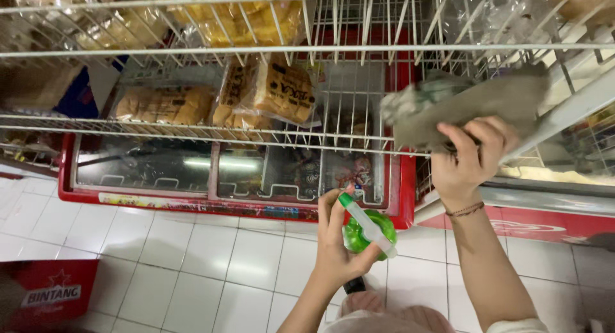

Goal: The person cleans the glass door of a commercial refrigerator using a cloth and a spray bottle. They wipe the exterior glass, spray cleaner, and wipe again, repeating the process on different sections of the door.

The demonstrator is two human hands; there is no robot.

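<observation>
Overhead, the right hand [471,157] presses a grey cloth [467,105] against the white wire rack [192,125], up at about two o'clock in the view; its fingers are curled over the cloth's lower edge, bunching it in a firm grip. The left hand [339,243] is lower, near six o'clock, wrapped around a green spray bottle [366,230] with a white trigger head, the thumb and fingers closed round the neck and the nozzle tilted up toward eleven o'clock.

To do this wiping well, I would judge that the cloth wants to stay flat against the wires and run along their length, one bar at a time, while the bottle is kept pointed away from the bagged bread [282,93] on the shelves. A light mist onto the cloth would seem safer than one aimed at the rack, since the loaves lie close by at ten and eleven o'clock.

Below the rack stands a red chest freezer [230,205] with sliding glass lids, packets dimly showing inside. A second freezer with a pale frame sits at three o'clock. The floor [192,256] is white square tile with dark grout, and a red carton [48,294] rests on it at eight o'clock.
</observation>
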